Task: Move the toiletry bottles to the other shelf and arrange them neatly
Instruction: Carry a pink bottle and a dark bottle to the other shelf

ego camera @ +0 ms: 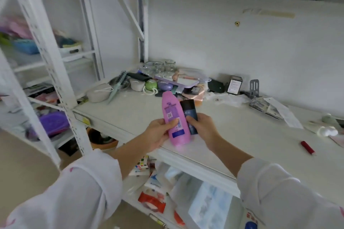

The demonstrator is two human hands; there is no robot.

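1. Left hand: fingers curled round the lower half of a pink bottle, thumb across its label. Firm grasp; bottle held up in the air, tilted slightly left, cap end pointing far.
2. Right hand: closed on a dark blue bottle, thumb on its front face. Bottle also off the surface, leaning a little right.
3. The two bottles sit side by side, touching or very nearly so along their inner edges; cannot tell which. Both hang over the near edge of the white shelf.
4. Both arms wear pale sleeves, pushed up from the wrists.
5. Far side of the shelf, against the wall: a clutter pile. Visible in it: glass jars, a hairbrush lying against a grey pouch, a green round item, a lilac-framed mirror lying flat.
6. Right of the pile: a dark pouch and a small box with a printed label, standing upright.
7. Near right on the shelf: a red cylinder, lying on its side, well apart from the bottles.
8. Left of the shelf: a second white rack holding blurred coloured items, contents not readable.
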